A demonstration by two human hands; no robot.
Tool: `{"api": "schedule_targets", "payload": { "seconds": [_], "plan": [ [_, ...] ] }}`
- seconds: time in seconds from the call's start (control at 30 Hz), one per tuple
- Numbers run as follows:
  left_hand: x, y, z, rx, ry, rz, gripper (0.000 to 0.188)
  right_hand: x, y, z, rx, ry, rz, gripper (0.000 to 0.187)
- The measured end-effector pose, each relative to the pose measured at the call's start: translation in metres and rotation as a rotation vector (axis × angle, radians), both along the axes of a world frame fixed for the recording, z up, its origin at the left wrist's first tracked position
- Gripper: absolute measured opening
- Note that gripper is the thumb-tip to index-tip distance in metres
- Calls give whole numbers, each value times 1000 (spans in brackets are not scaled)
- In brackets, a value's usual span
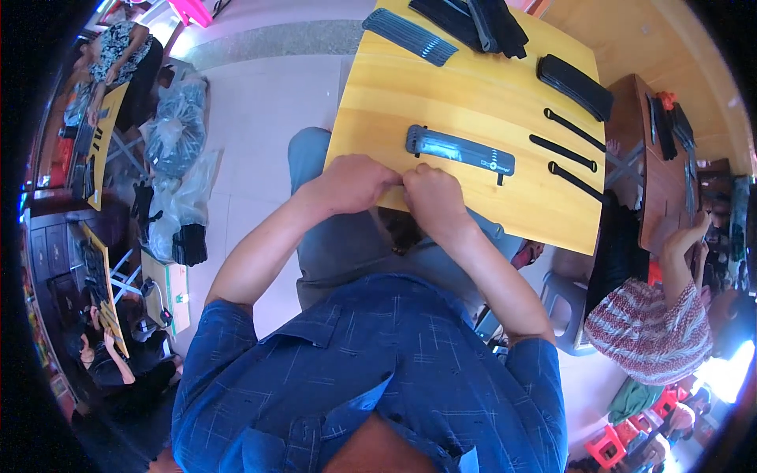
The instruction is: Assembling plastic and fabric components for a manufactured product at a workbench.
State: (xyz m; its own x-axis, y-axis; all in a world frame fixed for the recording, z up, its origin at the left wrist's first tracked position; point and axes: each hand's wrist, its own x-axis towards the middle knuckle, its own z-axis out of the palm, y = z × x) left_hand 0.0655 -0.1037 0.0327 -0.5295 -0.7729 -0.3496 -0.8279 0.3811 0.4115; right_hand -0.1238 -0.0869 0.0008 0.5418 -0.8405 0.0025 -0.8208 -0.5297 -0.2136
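At the near edge of a yellow wooden table [371, 106], my left hand [353, 183] and my right hand [434, 194] meet, fingers curled and pinched together. Whatever lies between their fingertips is hidden or too small to name. Just beyond them lies a flat, dark, glossy packet [461, 151] with a row of rounded ends at its left and a short black tab below. Toward the right edge rest three black straps, including an upper strap [576, 130], a middle strap [563, 153] and a lower strap [578, 181], each with a loop at one end.
At the far side lie a fanned row of grey-blue flat strips [410, 36], a heap of black straps [481, 24] and a black bundle [576, 85]. Clear plastic bags [175, 130] stand on the floor at left. A person in a patterned top [650, 327] sits at right, near a grey stool [564, 303].
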Motion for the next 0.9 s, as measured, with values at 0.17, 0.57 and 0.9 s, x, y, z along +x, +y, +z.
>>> {"api": "schedule_targets", "payload": {
  "seconds": [0.17, 0.57, 0.9],
  "plan": [
    [0, 1, -2, -21, 45, -8, 31, 7, 0, -1, -60, 136, 8, 7],
    [20, 32, -30, -33, 580, 265, 28, -21, 3, 1, -12, -180, -19, 11],
    [-6, 68, -29, 214, 895, 373, 28, -24, 50, 23, 252, -696, -92, 9]
  ]
}}
